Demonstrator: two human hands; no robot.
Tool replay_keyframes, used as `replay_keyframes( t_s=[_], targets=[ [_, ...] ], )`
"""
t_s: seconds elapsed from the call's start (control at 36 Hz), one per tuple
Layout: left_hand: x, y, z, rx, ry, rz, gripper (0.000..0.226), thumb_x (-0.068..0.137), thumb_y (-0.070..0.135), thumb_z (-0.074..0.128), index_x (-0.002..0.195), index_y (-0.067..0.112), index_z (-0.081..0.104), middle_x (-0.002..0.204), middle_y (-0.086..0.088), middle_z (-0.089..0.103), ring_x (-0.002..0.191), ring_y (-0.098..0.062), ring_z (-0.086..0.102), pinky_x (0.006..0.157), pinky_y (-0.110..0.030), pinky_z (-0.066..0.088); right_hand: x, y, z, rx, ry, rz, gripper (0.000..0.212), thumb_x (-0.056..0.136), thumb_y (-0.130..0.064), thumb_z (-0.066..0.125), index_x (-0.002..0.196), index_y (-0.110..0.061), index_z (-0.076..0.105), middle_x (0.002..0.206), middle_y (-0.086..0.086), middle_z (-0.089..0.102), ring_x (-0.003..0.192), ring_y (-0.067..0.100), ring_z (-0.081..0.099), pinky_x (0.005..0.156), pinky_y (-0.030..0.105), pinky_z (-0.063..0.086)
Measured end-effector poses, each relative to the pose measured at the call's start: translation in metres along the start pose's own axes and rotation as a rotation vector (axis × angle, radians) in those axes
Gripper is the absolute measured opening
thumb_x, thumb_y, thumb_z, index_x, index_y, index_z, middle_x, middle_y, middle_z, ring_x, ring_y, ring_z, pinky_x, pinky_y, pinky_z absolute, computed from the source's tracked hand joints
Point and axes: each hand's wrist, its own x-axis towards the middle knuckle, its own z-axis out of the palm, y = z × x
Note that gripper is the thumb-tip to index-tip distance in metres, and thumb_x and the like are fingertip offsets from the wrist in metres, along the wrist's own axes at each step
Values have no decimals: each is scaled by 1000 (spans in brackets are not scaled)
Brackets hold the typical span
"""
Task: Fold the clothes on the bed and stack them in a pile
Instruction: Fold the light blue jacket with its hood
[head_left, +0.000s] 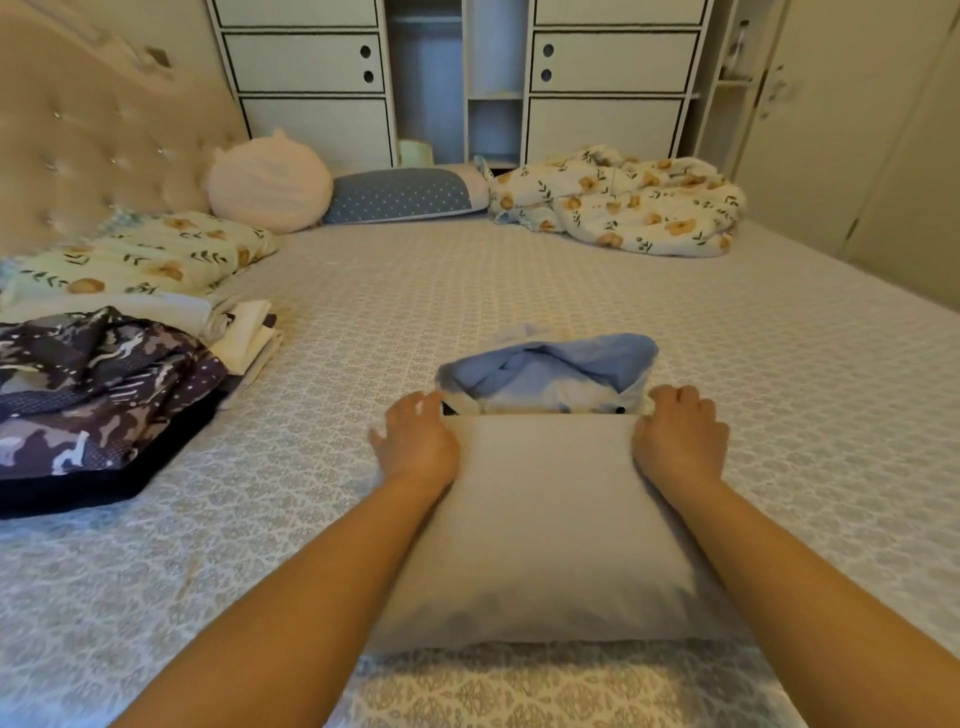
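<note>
Gripping 1 grey folded garment (540, 519) — left hand (415, 441), right hand (680, 441), fingers curled; 1 blue garment (550, 364) behind.

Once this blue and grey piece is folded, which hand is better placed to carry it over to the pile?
Probably the left hand. The pile of folded clothes lies on the left of the bed, on its side of the garment. The right hand would have to cross over.

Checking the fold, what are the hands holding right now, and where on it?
Both hands grip the grey folded garment at its far edge: the left hand at the far left corner, the right hand at the far right corner.
</note>
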Motion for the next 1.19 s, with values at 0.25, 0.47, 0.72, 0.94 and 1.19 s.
replay_keyframes(
  t_s=[0.25,0.47,0.72,0.94,1.19],
  targets=[
    [-3,2,53,234,-186,194,73,93,64,13,153,23,4,161,-1,-1,147,-19,-1,115,-47,-8,-4,17,42,139,-252,-192,45,98,-48,33,136,-27,47,140,3,48,127,25,41,102,36,31],
    [49,12,41,-53,242,169,73,87,34,61,149,22,24,155,-7,19,137,-28,27,111,-42,24,48,-1,33,330,50,20,56,91,-31,58,140,-11,39,140,13,41,123,33,42,96,44,37],
    [136,20,34,309,-168,228,53,91,19,54,140,32,38,130,-3,49,111,-24,54,81,-32,42,116,-1,41,429,-304,205,38,95,-31,54,126,-8,50,124,17,57,108,35,56,79,37,43],
    [133,-13,3,72,146,430,26,88,19,58,113,25,62,96,-2,54,82,-23,54,64,-30,35,117,36,41,215,17,14,17,82,-9,56,75,-17,43,69,6,52,54,19,40,47,28,22],
    [106,-48,-5,97,-268,422,34,94,47,50,113,23,65,95,3,50,88,-19,47,68,-30,33,96,42,29,-349,-130,-294,77,91,-28,55,151,-36,7,155,1,19,130,24,35,93,32,39]
  ],
)
